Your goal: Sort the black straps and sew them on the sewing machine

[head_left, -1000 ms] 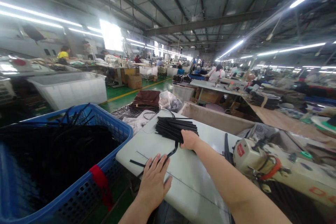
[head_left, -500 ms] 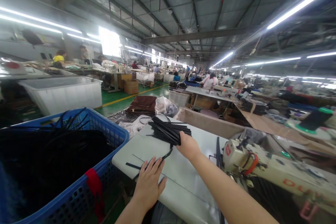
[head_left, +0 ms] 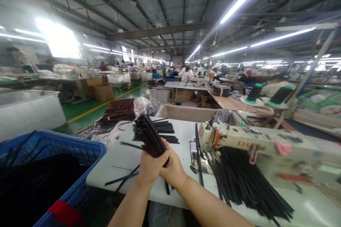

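Observation:
Both my left hand [head_left: 151, 166] and my right hand [head_left: 173, 165] are closed around a thick bundle of black strips [head_left: 149, 134], held tilted above the pale table [head_left: 106, 163]. The bundle's far ends fan out away from me. Behind it, more black strips [head_left: 165, 127] lie in small piles on the tabletop. A few loose strips [head_left: 122, 177] lie to the left of my hands. On the right is a sewing machine [head_left: 234, 136], with a long black strip at its needle area and a large heap of black strips [head_left: 242, 177] under its arm.
A blue plastic basket [head_left: 93, 149] full of black strips stands at the left, a red cloth [head_left: 65, 214] on its rim. Black thread cones [head_left: 254, 93] stand behind the machine. A brown bag [head_left: 118, 110] lies beyond the table. A person [head_left: 186, 73] sits farther off.
My left hand has come off the tabletop and joined my right hand around the bundle, which is now raised and tilted. The view has swung right, bringing more of the sewing machine in.

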### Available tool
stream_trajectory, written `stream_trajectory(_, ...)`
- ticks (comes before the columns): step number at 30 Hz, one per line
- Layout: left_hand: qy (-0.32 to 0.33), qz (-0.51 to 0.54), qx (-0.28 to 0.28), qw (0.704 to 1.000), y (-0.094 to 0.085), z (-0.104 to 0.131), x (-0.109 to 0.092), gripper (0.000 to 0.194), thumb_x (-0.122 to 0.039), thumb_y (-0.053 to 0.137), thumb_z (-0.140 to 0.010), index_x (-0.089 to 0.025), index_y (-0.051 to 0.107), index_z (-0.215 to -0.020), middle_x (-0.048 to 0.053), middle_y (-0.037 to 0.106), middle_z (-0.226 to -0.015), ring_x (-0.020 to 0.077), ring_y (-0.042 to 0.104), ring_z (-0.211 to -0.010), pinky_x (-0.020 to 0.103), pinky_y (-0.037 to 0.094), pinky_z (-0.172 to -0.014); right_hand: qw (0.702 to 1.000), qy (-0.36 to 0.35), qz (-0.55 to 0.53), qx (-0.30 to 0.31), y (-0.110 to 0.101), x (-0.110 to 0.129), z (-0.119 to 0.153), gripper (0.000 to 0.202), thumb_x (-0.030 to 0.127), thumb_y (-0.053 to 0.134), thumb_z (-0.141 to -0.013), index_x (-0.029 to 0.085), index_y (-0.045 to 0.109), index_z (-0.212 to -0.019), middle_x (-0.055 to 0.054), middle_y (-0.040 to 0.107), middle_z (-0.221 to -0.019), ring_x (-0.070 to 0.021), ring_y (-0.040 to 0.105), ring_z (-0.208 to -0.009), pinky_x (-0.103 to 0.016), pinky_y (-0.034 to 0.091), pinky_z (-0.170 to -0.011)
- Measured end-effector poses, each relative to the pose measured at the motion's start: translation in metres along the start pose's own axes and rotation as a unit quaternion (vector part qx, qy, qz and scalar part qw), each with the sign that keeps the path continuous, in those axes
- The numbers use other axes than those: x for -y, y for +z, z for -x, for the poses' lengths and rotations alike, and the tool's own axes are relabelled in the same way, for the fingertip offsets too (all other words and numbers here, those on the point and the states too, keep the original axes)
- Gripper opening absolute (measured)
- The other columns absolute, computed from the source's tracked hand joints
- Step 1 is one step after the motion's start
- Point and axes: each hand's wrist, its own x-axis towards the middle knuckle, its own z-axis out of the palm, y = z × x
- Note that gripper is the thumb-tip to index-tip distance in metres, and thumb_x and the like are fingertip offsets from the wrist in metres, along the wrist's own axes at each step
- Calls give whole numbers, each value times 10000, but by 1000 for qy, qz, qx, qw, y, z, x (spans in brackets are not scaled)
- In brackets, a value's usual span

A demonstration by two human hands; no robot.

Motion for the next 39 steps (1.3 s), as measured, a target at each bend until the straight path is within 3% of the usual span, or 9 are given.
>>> stream_trajectory(3,-1,-51,-17,999,16,4,-9,332,-313,824,-715,-175,756,-1009,110,773,-1048,307,718,-1035,430,554,-995,997,1,-71,-32,0,-6,3,788,227,785,-727,231,483,-1455,-122,628,-1431,-293,592,-1317,-436,469,-1138)
stream_trajectory(8,-28,-91,12,995,25,9,20,256,-270,813,-711,-162,768,-939,121,782,-955,306,723,-958,438,567,-934,992,49,-111,-37,6,-32,19,737,306,831,-733,198,540,-1401,-135,720,-1278,-320,654,-1227,-477,503,-1105)
stream_trajectory(12,-45,-130,-21,990,27,5,32,241,-264,774,-746,-137,752,-950,141,771,-964,293,720,-927,431,555,-903,990,64,-117,-39,12,-44,25,739,317,832,-736,201,529,-1400,-135,732,-1257,-319,676,-1192,-478,520,-1087)
stream_trajectory(22,1,-118,-58,991,31,14,1,317,-332,809,-706,-170,739,-968,123,776,-983,313,722,-978,432,551,-943,993,75,-69,-53,-4,-6,21,623,253,781,-746,235,586,-1337,-129,713,-1307,-328,630,-1277,-474,485,-1125)
stream_trajectory(24,-38,-82,-64,994,28,12,5,311,-306,826,-685,-166,732,-947,107,772,-945,296,725,-934,406,568,-885,984,145,-102,-20,-7,2,26,639,223,813,-667,252,616,-1273,-102,743,-1250,-330,658,-1229,-466,520,-1070)
stream_trajectory(26,-142,13,-59,988,24,10,13,250,-259,832,-678,-143,703,-857,84,746,-802,252,718,-775,349,580,-733,957,248,-143,40,-12,8,35,608,186,826,-583,238,653,-1164,-75,791,-1082,-322,725,-1066,-461,573,-956)
stream_trajectory(30,-388,215,-100,890,17,28,35,206,-150,822,-705,-127,629,-775,35,665,-621,178,666,-565,271,559,-551,851,416,-276,164,-22,11,65,440,215,811,-549,166,681,-966,-32,760,-711,-236,730,-641,-427,603,-728)
stream_trajectory(33,-443,253,-101,854,12,58,54,256,-224,855,-740,-128,664,-881,52,714,-712,202,717,-634,284,599,-576,787,441,-385,195,-31,7,93,422,307,868,-554,128,714,-904,-54,759,-754,-237,754,-747,-413,593,-824)
stream_trajectory(39,-482,209,-49,850,12,116,75,435,-302,923,-672,-120,711,-1005,154,780,-959,312,777,-872,348,646,-653,823,405,-371,142,-40,-6,137,492,520,857,-693,223,739,-1067,-41,771,-1002,-276,684,-1150,-444,533,-1018)
